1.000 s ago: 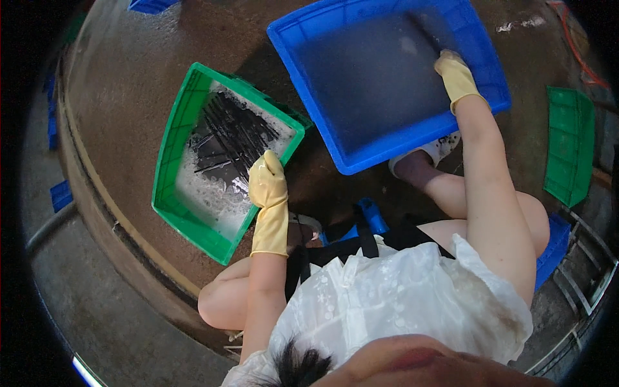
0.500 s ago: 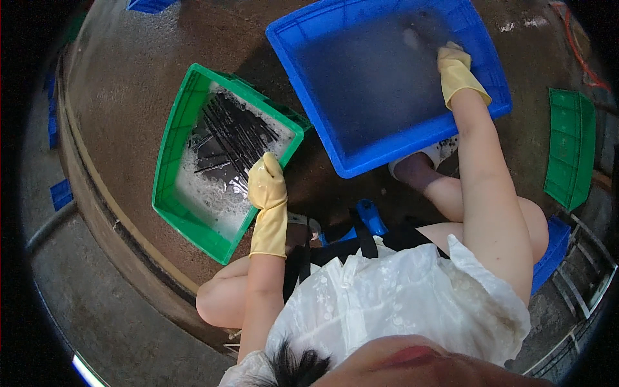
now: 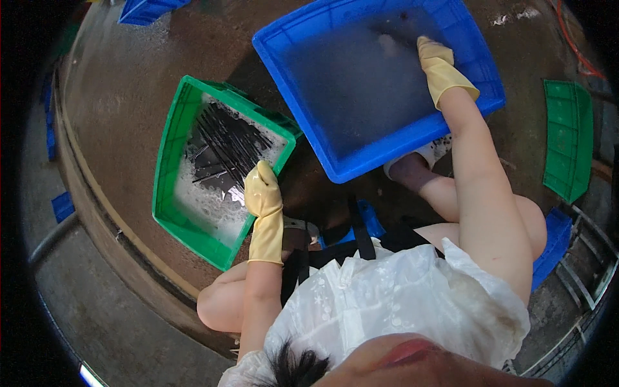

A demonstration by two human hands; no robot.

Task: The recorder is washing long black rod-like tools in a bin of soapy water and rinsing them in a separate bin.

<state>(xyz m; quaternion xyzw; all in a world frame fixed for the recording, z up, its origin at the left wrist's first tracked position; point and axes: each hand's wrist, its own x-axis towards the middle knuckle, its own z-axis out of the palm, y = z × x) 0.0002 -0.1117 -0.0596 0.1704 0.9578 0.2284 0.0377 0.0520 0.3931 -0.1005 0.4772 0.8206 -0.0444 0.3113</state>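
My left hand (image 3: 263, 191), in a yellow rubber glove, is closed at the near right rim of a green crate (image 3: 169, 149). Its fingers are curled, and what they hold, if anything, is hidden. Inside the crate, a bundle of thin black strips (image 3: 233, 143) lies slantwise in foamy water, with its lower ends close to the left glove. My right hand (image 3: 436, 58), gloved alike, reaches over the right part of a large blue tub (image 3: 320, 143) of cloudy grey water. Its fingers are pressed together at the water, and anything in them is hidden.
Beneath both containers is a wet brown floor (image 3: 122, 109). A green crate (image 3: 567, 140) stands at the far right, near a metal frame (image 3: 578, 284). Another blue container (image 3: 149, 9) is at the upper left. My legs and shoes are close to the blue tub.
My right hand has shifted left across the blue tub, its fingers now pointing more to the upper left. The view has moved slightly; my left hand stays at the crate's rim.
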